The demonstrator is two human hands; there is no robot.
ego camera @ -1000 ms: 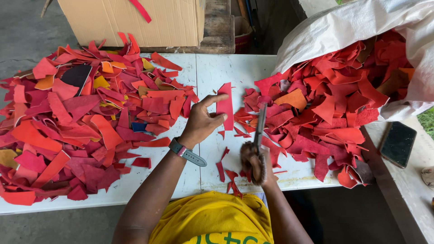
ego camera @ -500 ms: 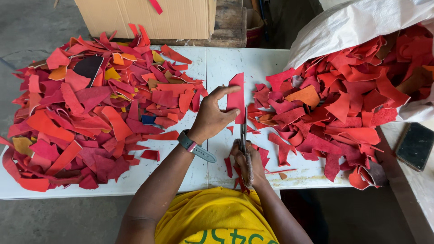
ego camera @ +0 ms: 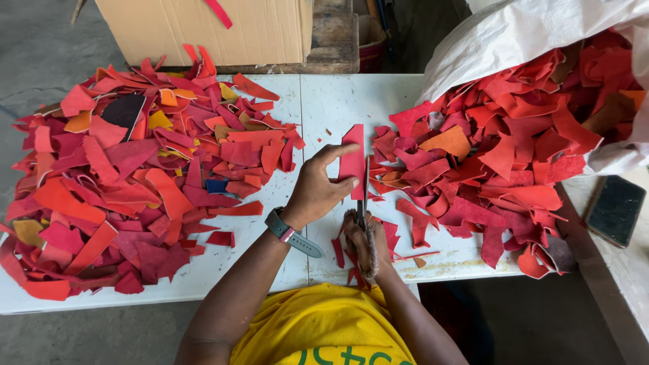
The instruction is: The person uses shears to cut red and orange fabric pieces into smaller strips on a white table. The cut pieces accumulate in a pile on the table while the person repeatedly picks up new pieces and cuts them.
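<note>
Beside the scrap-filled white sack [ego camera: 534,27], left hand [ego camera: 318,189] pinches red strip [ego camera: 353,159]; right hand [ego camera: 365,236] grips scissors [ego camera: 366,196].

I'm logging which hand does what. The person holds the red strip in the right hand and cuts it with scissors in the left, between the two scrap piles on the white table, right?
Not quite: the hands are swapped. In the head view the left hand holds the red strip and the right hand works the scissors. The rest stands: two scrap piles on the white table.
</note>
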